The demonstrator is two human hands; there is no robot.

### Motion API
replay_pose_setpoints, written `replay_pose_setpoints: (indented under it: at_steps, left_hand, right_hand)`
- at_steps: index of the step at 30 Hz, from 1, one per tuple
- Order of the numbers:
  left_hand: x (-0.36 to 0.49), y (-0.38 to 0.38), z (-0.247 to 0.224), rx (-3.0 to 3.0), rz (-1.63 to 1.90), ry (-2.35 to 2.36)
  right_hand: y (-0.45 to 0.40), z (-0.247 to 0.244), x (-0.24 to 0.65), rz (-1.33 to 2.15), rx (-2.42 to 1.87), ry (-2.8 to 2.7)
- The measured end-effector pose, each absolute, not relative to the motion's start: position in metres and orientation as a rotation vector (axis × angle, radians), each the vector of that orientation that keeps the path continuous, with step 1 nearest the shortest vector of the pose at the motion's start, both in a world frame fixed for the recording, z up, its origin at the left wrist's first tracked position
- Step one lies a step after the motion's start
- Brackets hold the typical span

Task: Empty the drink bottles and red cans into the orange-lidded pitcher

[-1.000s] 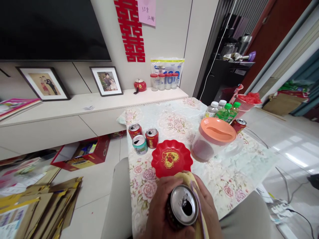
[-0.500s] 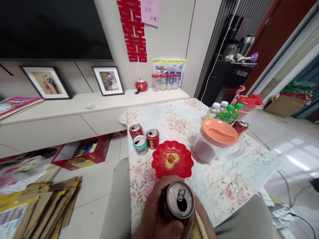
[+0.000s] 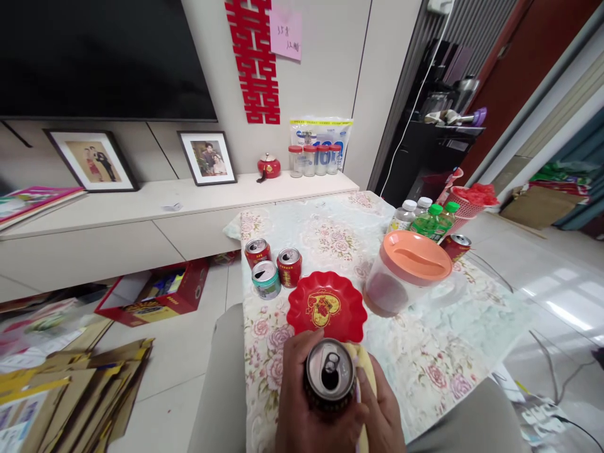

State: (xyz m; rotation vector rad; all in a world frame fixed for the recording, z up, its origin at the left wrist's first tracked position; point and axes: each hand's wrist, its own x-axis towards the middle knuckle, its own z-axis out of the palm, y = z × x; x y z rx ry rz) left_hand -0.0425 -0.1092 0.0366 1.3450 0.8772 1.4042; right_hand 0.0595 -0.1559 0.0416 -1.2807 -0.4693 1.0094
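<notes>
My left hand (image 3: 299, 390) is wrapped round an opened dark can (image 3: 330, 371), held upright near my lap at the table's front edge. Against the can's right side, my right hand (image 3: 382, 402) is closed on a yellow cloth (image 3: 364, 371). Just beyond both hands lies a red scalloped plate (image 3: 326, 306) with a gold heart print. Left of the plate stand two red cans (image 3: 289, 267) (image 3: 257, 253) and a teal can (image 3: 266, 279), all opened. A clear pitcher (image 3: 387, 292) with an orange lid is right of the plate.
Several bottles (image 3: 427, 220) and another red can (image 3: 455, 247) stand behind the pitcher on the flowered tablecloth (image 3: 335, 236). A white cabinet (image 3: 198, 207) holds framed photos and jars. Flattened cardboard (image 3: 89, 396) and a red box (image 3: 184, 292) lie on the floor at left.
The can in my left hand has shifted slightly left and stands more upright. My right hand and the yellow cloth now show more at its right side. The view has tilted slightly.
</notes>
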Motion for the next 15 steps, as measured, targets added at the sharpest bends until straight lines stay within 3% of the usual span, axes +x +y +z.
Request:
replay_pose_setpoints:
  at_steps: [10, 15]
  left_hand:
    - [-0.042, -0.107, 0.052, 1.385, 1.253, 0.687]
    - [-0.047, -0.111, 0.044, 1.531, 1.308, 0.663]
  right_hand:
    - [-0.173, 0.071, 0.062, 0.709, -1.289, -0.648]
    - [-0.162, 0.068, 0.091, 0.978, -1.263, -0.694]
